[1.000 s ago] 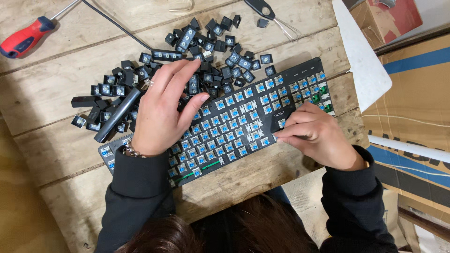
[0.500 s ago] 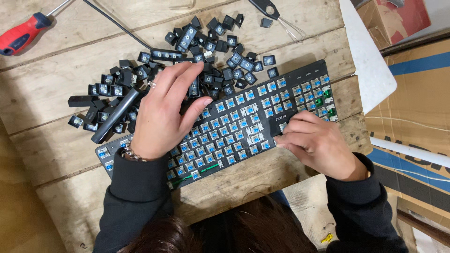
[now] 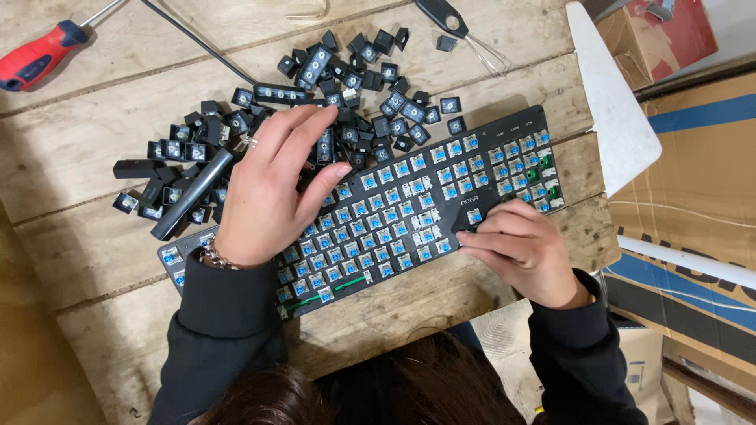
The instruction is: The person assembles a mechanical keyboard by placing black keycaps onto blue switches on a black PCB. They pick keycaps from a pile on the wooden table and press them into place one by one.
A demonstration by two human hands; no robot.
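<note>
Rough wooden tabletop (image 3: 94, 118), head view: the left hand (image 3: 272, 189) has slid up the stripped keyboard (image 3: 394, 205) – fingers spread into the loose keycaps (image 3: 346, 79) (nothing clamped). Right hand (image 3: 524, 252), fingers together, presses the keyboard's near edge – steadying it.

Screwdriver (image 3: 39, 55) handle cut off at left edge, keyboard (image 3: 409, 197) switches partly hidden under left hand (image 3: 268, 197), right hand (image 3: 524, 252) fingertips' grip unclear

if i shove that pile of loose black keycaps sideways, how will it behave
The keycaps look small and hollow, so probably light, scattering rather than moving together. Their boxy shapes suggest sliding or tumbling, not rolling. Gaps between the wooden table planks could snag some.
</note>
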